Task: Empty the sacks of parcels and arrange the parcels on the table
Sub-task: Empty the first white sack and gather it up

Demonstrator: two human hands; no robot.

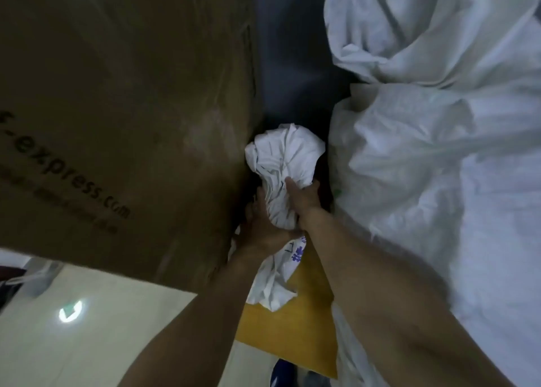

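A large brown cardboard box [117, 108] crowds the left, and bulky white woven sacks [439, 167] are heaped on the right. In the gap between them, over a yellow desk [292, 328], lies a smaller crumpled white sack [282, 158]. The left hand [262, 228] and right hand [304, 199] both clutch it.

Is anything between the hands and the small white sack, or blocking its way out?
Nothing is between them: the left hand and right hand both grip the small white sack. It sits in a narrow gap, with the cardboard box on its left and the large white sacks on its right.
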